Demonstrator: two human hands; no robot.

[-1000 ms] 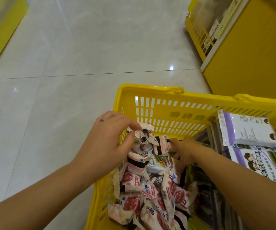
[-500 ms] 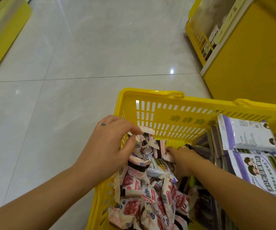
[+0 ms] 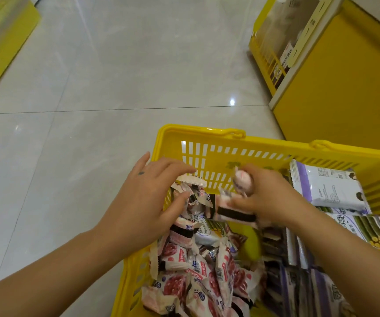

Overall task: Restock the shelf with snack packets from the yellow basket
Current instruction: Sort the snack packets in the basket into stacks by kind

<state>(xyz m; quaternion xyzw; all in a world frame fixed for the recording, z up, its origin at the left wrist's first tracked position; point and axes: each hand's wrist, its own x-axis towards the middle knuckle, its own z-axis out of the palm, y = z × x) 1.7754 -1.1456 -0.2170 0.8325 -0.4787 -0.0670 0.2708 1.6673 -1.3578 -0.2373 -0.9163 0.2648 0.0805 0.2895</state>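
the small pink-and-white crinkled-film snack packets (image 3: pixel 198 271) lie heaped in the left half of the slotted yellow plastic basket (image 3: pixel 207 131) on the near floor. they are judged light, soft, slippery and easily crushed, so best taken in small bunches by the sealed ends. the right hand (image 3: pixel 269 197), palm down above the heap near the basket's far wall, pinches two or so packets between thumb and curled fingers, while the left hand (image 3: pixel 143 202), reaching over the left rim, curls fingers and thumb about a loose cluster, little finger splayed; the yellow shelf unit (image 3: pixel 344 83) stands far right.
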